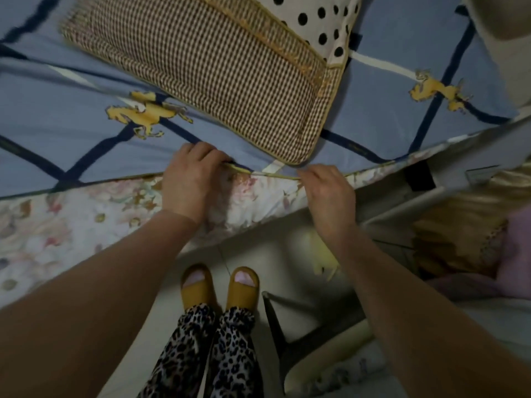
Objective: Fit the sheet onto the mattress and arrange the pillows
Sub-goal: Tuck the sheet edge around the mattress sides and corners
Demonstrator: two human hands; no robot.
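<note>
A blue sheet [86,110] with dark grid lines and yellow horse prints covers the top of the mattress. Its yellow-piped edge runs along the near side, above the floral mattress side [71,219]. My left hand [191,179] pinches that edge, and my right hand [327,188] grips the same edge a little further right. A brown-and-white checked pillow [201,73] with gold trim lies on the sheet just beyond my hands. Behind it peeks a white pillow with black polka dots [319,21].
I stand on a pale floor [161,305] in yellow slippers [221,285] and leopard-print trousers. A chair with a dark leg [287,340] stands at my right. Gold and pink fabrics [474,239] are piled at the far right beside the bed corner.
</note>
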